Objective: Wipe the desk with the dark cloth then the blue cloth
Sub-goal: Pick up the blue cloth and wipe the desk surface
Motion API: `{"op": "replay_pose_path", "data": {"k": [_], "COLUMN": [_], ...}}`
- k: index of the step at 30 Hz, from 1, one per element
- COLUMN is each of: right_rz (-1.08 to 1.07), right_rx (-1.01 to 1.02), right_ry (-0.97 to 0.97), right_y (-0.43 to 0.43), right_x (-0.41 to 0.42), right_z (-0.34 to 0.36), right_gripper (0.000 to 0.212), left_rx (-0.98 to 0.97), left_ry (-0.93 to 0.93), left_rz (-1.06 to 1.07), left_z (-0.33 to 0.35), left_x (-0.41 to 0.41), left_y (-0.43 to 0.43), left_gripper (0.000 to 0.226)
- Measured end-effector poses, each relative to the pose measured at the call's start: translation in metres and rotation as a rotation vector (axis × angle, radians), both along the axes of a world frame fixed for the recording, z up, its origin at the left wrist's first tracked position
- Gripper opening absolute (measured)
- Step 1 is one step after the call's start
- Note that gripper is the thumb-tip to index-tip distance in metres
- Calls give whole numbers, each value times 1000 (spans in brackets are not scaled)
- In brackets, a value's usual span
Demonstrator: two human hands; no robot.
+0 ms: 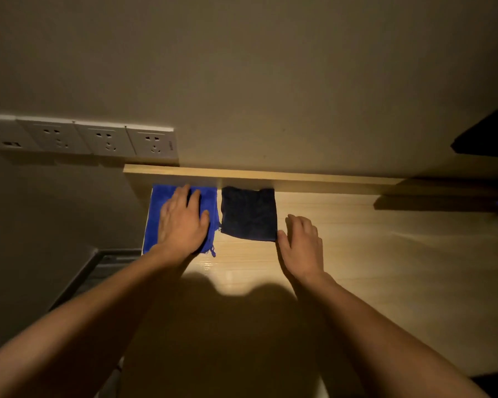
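Note:
A blue cloth (pixel 154 216) lies flat at the far left corner of the light wooden desk (pixel 371 254). My left hand (pixel 181 222) rests palm down on it, fingers spread, covering its middle. Right beside it, a folded dark cloth (pixel 249 214) lies flat against the desk's raised back lip. My right hand (pixel 301 242) hovers or rests on the desk just right of the dark cloth, fingers apart, thumb close to the cloth's near right corner, holding nothing.
A row of white wall sockets (pixel 98 139) sits on the wall to the left, above desk level. A dark object (pixel 489 136) juts in at the upper right and casts a shadow on the desk. The desk's left edge drops to a dark floor.

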State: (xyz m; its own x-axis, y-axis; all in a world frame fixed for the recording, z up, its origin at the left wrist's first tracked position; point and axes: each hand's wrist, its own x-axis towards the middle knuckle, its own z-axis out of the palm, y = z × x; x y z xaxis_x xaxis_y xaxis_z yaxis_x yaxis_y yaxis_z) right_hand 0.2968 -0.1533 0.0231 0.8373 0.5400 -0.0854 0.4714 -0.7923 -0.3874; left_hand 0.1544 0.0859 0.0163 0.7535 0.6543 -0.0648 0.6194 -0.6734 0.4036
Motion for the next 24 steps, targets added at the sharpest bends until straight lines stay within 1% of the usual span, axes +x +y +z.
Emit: {"op": "replay_pose_path", "data": {"k": [3,6,8,11,16,24], "right_rz": [62,134,150,139,130,124], "right_rx": [-184,-375,-401,-377,-347,-347], "right_ry": [33,79,73,-10,-80,-115], "right_y": [-40,-65,-71,-72,-75,-76], "right_x": [-26,-42,-45,-46,-44,-48], "right_z": [-1,-11,-17,-25,-36,-41], "right_gripper": [61,81,89,100,92,80], "left_rx": [42,83,116,140,166,169], "left_ry": [165,221,245,295,319,316], "left_rz": [-94,-129,-125,-140,-162,-173], "left_z": [-15,-28,-31,-31,-34,-35], "left_x": [-3,-8,-9,-10,-14,-31], "left_y": [18,22,21,22,23,7], "left_gripper": [67,75,80,84,86,91]}}
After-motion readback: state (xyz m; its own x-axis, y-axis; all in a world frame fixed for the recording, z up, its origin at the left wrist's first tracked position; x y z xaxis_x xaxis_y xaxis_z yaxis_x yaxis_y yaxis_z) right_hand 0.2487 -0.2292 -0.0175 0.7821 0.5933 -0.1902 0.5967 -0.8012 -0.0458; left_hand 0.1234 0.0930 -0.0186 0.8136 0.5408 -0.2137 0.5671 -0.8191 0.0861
